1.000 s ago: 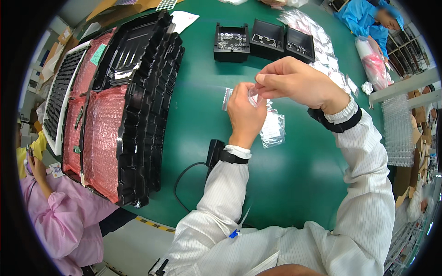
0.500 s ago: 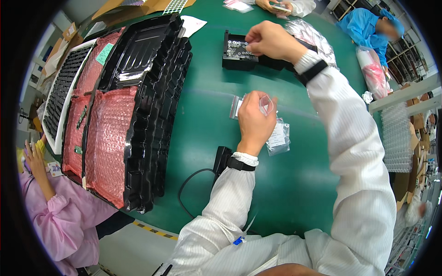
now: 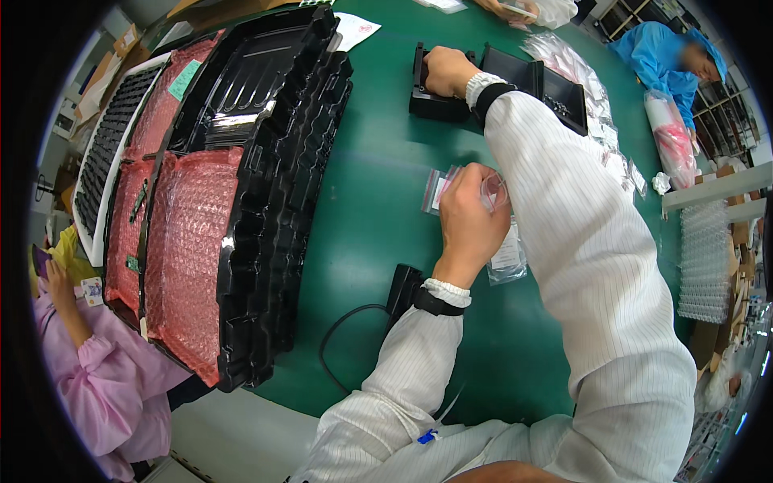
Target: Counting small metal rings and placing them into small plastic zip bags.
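A: Where's the clear bag [image 3: 494, 191]?
B: In the left hand [image 3: 469, 221], just above the green tabletop [image 3: 374, 201]. Its clear film bows into a rounded loop by the thumb.
A: How does that hand grip?
B: Thumb and fingers are pressed together, pinching the bag.
A: And the right hand [image 3: 448, 72]?
B: It reaches down into the left bin [image 3: 439, 108], a black one. The fingertips are hidden, so I can't tell whether they pinch anything or are spread.
A: What's next to that?
B: The middle bin [image 3: 509, 64] and the right bin [image 3: 568, 90], both black, with a heap of clear packets [image 3: 568, 64] beyond them.
A: Closer to the left hand?
B: Flat bags [image 3: 507, 259] lie just beside it, and a black device [image 3: 404, 290] with a cable sits by the wrist.
A: Farther out?
B: On the left, a big black tray [image 3: 278, 241] lined with pink bubble wrap [image 3: 193, 249]; at the far right, a co-worker in blue [image 3: 656, 60].
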{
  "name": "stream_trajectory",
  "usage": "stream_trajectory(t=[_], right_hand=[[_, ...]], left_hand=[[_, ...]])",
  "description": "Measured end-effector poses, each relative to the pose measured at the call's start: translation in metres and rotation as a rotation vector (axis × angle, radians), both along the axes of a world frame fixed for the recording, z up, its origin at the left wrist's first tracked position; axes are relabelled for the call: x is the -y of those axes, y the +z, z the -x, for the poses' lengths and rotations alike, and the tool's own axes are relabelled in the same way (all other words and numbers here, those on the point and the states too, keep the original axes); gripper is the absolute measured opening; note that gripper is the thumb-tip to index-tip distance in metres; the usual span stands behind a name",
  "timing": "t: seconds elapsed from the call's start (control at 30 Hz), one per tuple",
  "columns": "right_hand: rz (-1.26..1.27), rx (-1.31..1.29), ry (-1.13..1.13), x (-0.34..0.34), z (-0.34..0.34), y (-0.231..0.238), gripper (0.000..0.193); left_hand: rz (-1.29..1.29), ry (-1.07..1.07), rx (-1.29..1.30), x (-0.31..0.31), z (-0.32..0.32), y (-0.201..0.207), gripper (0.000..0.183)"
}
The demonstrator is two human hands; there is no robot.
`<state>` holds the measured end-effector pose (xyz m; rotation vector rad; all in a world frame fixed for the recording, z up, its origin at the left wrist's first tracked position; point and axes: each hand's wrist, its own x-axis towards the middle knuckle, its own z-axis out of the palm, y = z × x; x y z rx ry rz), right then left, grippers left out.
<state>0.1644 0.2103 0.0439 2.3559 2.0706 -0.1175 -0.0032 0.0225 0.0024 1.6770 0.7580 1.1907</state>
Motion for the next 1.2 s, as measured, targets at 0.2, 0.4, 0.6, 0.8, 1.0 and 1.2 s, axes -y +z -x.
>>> stream_trajectory(t=[0.2, 0.4, 0.6, 0.8, 1.0, 1.2], right_hand=[[-0.022, 0.113, -0.032, -0.004, 0.000, -0.005, 0.029], [0.049, 0.159, 0.011, -0.004, 0.008, 0.002, 0.031], [-0.063, 0.083, 0.001, 0.004, -0.005, 0.008, 0.029], [-0.056, -0.689, -0.253, 0.027, -0.007, 0.038, 0.011], [-0.245, -1.690, -0.439, 0.059, -0.018, 0.037, 0.006], [-0.383, -1.974, -0.469, 0.075, -0.020, 0.022, 0.009]], left_hand=[[-0.005, -0.030, -0.022, 0.000, 0.000, -0.001, 0.024], [0.006, -0.043, -0.003, 0.000, 0.002, -0.001, 0.018], [0.011, -0.031, 0.001, 0.001, -0.003, 0.004, 0.021], [0.037, 0.013, -0.029, -0.003, 0.000, -0.001, 0.021], [0.049, 0.000, -0.040, 0.000, -0.001, 0.001, 0.024], [0.047, -0.007, -0.040, -0.001, 0.000, 0.003, 0.025]])
